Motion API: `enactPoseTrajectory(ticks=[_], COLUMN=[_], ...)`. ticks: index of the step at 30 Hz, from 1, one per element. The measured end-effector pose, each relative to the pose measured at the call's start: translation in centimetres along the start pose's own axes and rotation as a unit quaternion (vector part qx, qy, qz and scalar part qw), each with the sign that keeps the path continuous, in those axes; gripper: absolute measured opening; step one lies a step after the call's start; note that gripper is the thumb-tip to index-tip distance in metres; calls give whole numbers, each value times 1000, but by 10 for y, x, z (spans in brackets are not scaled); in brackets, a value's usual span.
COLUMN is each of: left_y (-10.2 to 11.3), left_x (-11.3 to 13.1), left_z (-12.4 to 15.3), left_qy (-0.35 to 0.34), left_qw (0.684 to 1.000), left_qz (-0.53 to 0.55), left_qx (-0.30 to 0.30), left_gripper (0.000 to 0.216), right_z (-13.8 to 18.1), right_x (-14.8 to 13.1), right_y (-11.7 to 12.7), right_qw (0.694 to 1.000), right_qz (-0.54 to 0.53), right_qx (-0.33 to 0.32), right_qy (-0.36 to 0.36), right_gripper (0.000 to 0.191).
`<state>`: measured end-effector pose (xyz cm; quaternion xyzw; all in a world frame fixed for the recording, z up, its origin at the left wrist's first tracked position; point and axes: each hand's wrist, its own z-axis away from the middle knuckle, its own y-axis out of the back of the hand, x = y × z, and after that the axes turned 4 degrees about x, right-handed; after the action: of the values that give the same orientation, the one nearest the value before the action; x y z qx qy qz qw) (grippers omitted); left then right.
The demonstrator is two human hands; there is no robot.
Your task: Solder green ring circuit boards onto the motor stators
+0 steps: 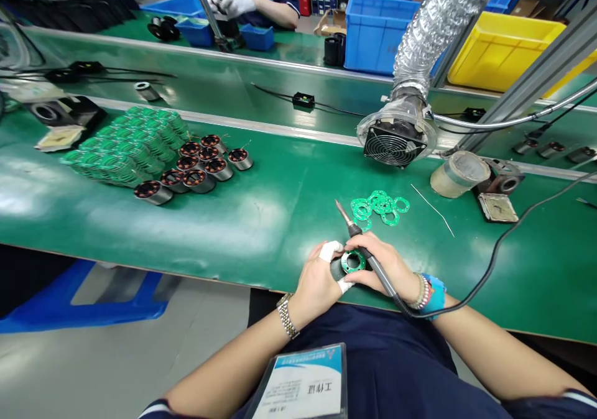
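Nearest, a badge (pixel 303 385) on the chest, its writing too small to read. At the bench's (pixel 280 220) near edge, left hand (pixel 319 282) pinching a stator (pixel 347 265) topped by a green ring; right hand (pixel 385 267) curled round a soldering iron (pixel 361 235), tip raised. Loose green rings (pixel 380 204) just beyond. Stators (pixel 200 167) and stacked boards (pixel 125 145) toward the far left. Fume fan (pixel 396 136) at the far edge. Green matting; blue and yellow crates behind.

The left hand (pixel 319 276) hides most of the motor stator (pixel 339 268); the badge (pixel 303 385) text is unreadable.
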<state>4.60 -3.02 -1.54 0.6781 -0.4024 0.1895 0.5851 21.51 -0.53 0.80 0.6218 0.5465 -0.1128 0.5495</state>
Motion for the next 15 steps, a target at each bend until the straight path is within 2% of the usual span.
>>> enactPoseTrajectory(ticks=[3,6,8,10,12,15], left_y=[1,9,16,22,25,26], left_x=[-2,-4,-6,-7,-6,-4], left_z=[1,1,-2,-7,-13,-19], left_qy=[-5,-8,-10,-15,-25,-61], left_qw=[1000,997,992,987,985,984], left_qz=[-4,41,80,102,105,88], left_qx=[-13,-59,-99,-124,-135,-143], left_gripper=[42,63,80,90,91,78], right_z=[1,6,11,18,25,33], right_x=[0,0,-1,-2,-4,-7], right_y=[0,5,11,16,19,18], right_qw=[1000,1000,999,997,992,990], right_qz=[1,-20,-24,-1,30,47], right_qx=[1,5,31,80,122,134], right_qy=[6,3,-8,-22,-33,-17], right_gripper=[41,51,52,41,31,27])
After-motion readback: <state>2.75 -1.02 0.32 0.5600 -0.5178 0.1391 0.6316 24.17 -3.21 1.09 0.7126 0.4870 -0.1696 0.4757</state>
